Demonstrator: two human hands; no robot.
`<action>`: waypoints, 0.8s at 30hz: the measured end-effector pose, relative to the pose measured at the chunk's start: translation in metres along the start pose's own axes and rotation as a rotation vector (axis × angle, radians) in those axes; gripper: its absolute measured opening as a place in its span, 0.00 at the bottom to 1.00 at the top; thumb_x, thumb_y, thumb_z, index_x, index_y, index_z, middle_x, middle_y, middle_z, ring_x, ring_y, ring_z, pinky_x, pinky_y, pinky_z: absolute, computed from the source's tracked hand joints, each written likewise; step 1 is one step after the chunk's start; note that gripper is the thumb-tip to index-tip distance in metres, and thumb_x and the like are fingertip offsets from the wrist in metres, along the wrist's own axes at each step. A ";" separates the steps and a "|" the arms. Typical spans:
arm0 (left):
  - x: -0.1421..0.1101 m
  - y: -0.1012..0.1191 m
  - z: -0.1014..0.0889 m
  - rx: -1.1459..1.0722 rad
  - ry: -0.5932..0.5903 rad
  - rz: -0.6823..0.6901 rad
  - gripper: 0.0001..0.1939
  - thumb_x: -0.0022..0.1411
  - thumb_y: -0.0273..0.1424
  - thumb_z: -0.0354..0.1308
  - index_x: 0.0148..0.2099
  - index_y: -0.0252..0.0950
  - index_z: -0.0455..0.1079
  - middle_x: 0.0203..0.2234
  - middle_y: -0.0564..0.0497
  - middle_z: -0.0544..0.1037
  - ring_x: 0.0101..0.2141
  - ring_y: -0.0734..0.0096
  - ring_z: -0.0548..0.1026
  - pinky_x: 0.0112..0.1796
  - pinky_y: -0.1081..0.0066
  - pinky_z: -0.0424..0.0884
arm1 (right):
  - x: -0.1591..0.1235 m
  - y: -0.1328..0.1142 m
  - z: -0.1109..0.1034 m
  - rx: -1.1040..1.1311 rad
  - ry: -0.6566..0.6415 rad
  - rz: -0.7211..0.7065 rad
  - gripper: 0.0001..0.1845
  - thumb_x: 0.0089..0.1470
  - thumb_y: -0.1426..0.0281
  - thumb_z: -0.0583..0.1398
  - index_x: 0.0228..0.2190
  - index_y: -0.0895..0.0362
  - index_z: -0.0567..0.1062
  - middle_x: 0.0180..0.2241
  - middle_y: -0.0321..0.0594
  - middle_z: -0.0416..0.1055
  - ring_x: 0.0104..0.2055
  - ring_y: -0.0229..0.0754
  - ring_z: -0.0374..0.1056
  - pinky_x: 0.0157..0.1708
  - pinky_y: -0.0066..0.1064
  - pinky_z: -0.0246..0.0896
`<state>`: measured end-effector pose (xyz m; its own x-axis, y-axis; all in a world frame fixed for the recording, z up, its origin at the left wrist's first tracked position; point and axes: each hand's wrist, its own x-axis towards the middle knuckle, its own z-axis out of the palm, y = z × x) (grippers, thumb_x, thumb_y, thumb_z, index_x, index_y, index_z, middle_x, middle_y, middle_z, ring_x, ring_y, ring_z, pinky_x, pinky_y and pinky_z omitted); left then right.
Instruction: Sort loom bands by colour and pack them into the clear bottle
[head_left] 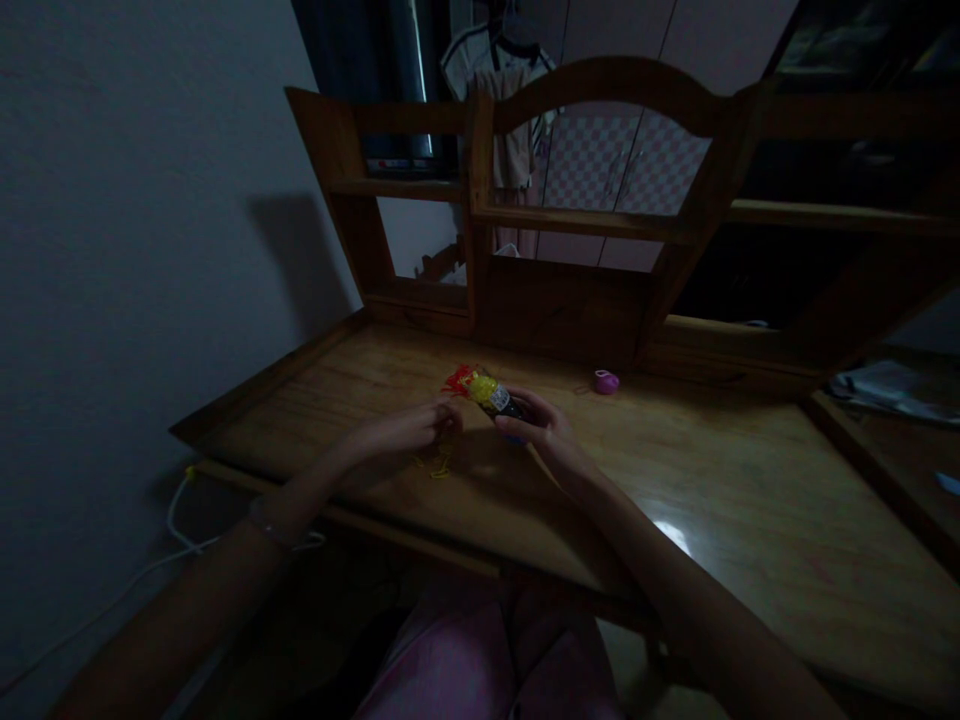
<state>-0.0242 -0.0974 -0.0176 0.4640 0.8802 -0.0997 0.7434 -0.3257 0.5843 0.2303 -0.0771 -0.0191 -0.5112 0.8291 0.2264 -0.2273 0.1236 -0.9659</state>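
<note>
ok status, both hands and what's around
Right hand gripping labelled yellow-and-black bundle. Left hand curled near thin yellow strands. Bright red strands at bundle's left end. Small purple object beyond, on brown wooden desk.

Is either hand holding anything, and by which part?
The right hand grips the yellow-and-black item by its dark end. Whether the left hand holds the yellow strands beside it cannot be told.

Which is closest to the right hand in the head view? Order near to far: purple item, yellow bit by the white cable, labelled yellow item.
1. Labelled yellow item: held in the right hand.
2. Purple item: on the desk, just beyond the hand, to its right.
3. Yellow bit: far left, desk's front corner.
</note>
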 end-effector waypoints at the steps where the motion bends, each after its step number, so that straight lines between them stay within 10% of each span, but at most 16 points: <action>1: -0.002 0.000 -0.001 -0.011 -0.019 0.005 0.21 0.52 0.20 0.47 0.47 0.35 0.69 0.44 0.46 0.73 0.45 0.63 0.71 0.47 0.67 0.67 | 0.000 0.000 0.000 -0.001 0.002 0.001 0.26 0.46 0.65 0.69 0.49 0.50 0.75 0.51 0.39 0.73 0.54 0.47 0.67 0.55 0.40 0.58; 7: -0.016 0.018 -0.006 -0.023 -0.023 0.003 0.13 0.62 0.35 0.53 0.47 0.35 0.71 0.44 0.47 0.73 0.44 0.61 0.70 0.47 0.69 0.65 | -0.001 0.001 0.000 -0.011 -0.006 0.003 0.25 0.47 0.65 0.68 0.49 0.50 0.75 0.51 0.38 0.73 0.54 0.47 0.67 0.55 0.40 0.58; 10: -0.020 0.025 -0.007 0.013 -0.093 0.010 0.25 0.51 0.44 0.66 0.48 0.37 0.70 0.45 0.47 0.72 0.46 0.59 0.69 0.47 0.68 0.65 | -0.001 0.000 0.001 -0.022 -0.005 0.005 0.25 0.47 0.64 0.68 0.49 0.49 0.75 0.50 0.38 0.73 0.53 0.47 0.67 0.55 0.40 0.59; 24: -0.011 0.012 0.007 0.057 -0.028 -0.038 0.11 0.55 0.34 0.58 0.41 0.37 0.70 0.34 0.50 0.74 0.34 0.67 0.72 0.34 0.72 0.66 | -0.002 0.001 0.001 -0.010 -0.009 0.010 0.25 0.46 0.64 0.68 0.49 0.49 0.75 0.51 0.38 0.73 0.54 0.47 0.67 0.56 0.41 0.57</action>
<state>-0.0172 -0.1135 -0.0147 0.4473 0.8828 -0.1437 0.7865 -0.3117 0.5332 0.2297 -0.0791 -0.0201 -0.5213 0.8252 0.2176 -0.2141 0.1204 -0.9694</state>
